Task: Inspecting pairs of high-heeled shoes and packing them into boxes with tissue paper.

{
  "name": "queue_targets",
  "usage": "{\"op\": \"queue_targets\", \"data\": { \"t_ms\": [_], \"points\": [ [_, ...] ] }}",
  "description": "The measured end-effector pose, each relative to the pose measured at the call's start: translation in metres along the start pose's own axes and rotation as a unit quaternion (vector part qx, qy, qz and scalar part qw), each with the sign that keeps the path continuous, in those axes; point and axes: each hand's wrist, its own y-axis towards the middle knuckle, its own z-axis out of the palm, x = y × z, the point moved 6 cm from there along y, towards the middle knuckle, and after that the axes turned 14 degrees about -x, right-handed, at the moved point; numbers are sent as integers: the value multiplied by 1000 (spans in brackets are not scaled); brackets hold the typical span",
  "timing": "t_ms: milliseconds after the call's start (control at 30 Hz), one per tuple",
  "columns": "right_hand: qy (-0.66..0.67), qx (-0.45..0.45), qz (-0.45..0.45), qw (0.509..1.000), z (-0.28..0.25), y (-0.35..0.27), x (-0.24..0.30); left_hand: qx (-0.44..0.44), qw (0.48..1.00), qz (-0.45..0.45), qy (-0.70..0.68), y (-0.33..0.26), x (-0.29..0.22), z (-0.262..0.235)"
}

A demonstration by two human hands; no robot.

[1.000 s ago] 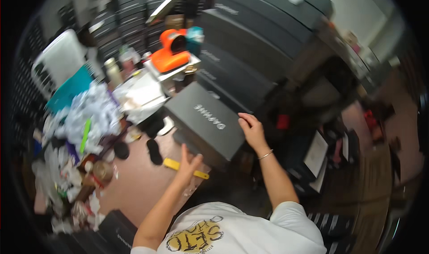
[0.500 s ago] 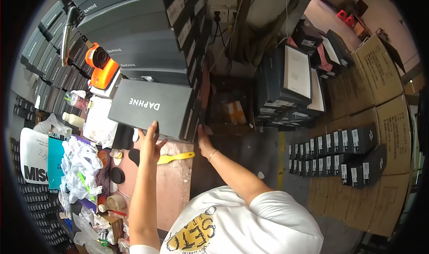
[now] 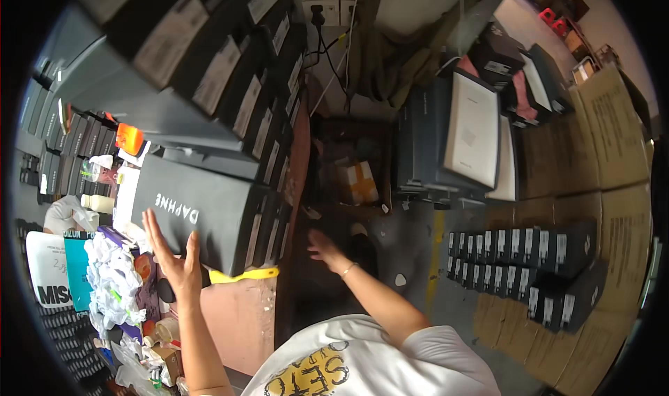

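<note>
1 yellow stripe (image 3: 437, 239) runs along the grey floor (image 3: 413, 241), right of a worn pink tabletop (image 3: 240, 319).

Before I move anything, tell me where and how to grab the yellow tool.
Probably pinch the yellow tool by its right end, coming from the near side: that end lies toward the table edge, while a black box crowds its far side.

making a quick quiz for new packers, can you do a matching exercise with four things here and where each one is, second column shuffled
1 left hand
2 right hand
3 yellow tool
4 crumpled white paper

a lying on the pink table
b at the dark box
c heaped beside the teal panel
d over the floor, apart from any box

Pairs: 1-b, 2-d, 3-a, 4-c
</note>
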Motion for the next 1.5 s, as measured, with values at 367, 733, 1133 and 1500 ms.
{"op": "queue_targets", "data": {
  "t_ms": [367, 733, 1133, 1500],
  "points": [
    [-246, -449, -315, 799, -214, 215, 74, 107, 957, -69, 261, 2, 7, 43],
    [-390, -366, -265, 802, -342, 493, 13, 36, 943, -202, 263, -7, 37, 73],
    [189, -313, -304, 880, -190, 239, 168, 85, 958, -107, 252, -8, 20, 65],
    [-116, -113, -490, 857, -83, -120, 302, 40, 993, 10, 113, 8, 6, 45]
  ]
}}
